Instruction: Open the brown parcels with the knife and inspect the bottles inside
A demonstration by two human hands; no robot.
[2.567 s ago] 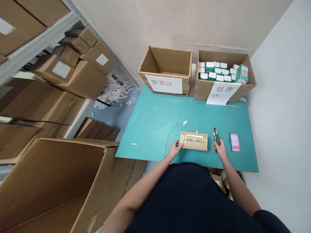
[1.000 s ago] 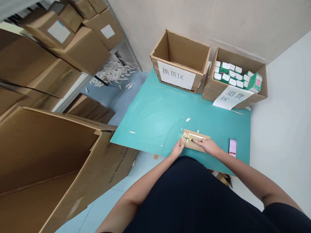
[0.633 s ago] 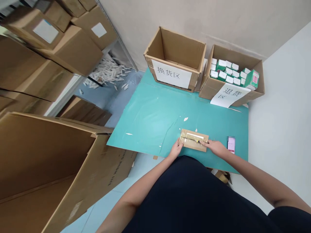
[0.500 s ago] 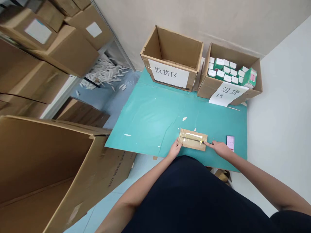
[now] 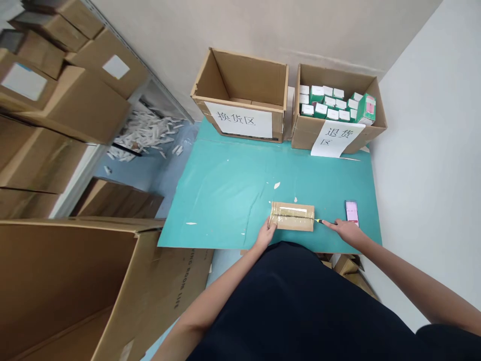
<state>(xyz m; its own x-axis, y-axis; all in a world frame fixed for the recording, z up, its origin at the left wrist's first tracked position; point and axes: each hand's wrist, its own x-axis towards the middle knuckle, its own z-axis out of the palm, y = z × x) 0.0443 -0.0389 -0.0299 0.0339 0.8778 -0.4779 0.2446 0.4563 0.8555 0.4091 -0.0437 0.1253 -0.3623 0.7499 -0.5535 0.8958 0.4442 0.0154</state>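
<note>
Clamping the taped cardboard parcel (image 5: 292, 216) with your left hand (image 5: 266, 233), you grip a utility knife (image 5: 322, 221) in your right hand (image 5: 347, 231) just beside it.

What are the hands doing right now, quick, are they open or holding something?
Left hand: holding the edge of the taped cardboard parcel.
Right hand: closed, holding the yellow utility knife.

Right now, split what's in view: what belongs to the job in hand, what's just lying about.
Job: left hand, taped cardboard parcel, yellow utility knife, right hand.
Lying about: blurred pink item, carton of green-and-white boxes, open labelled carton.
</note>
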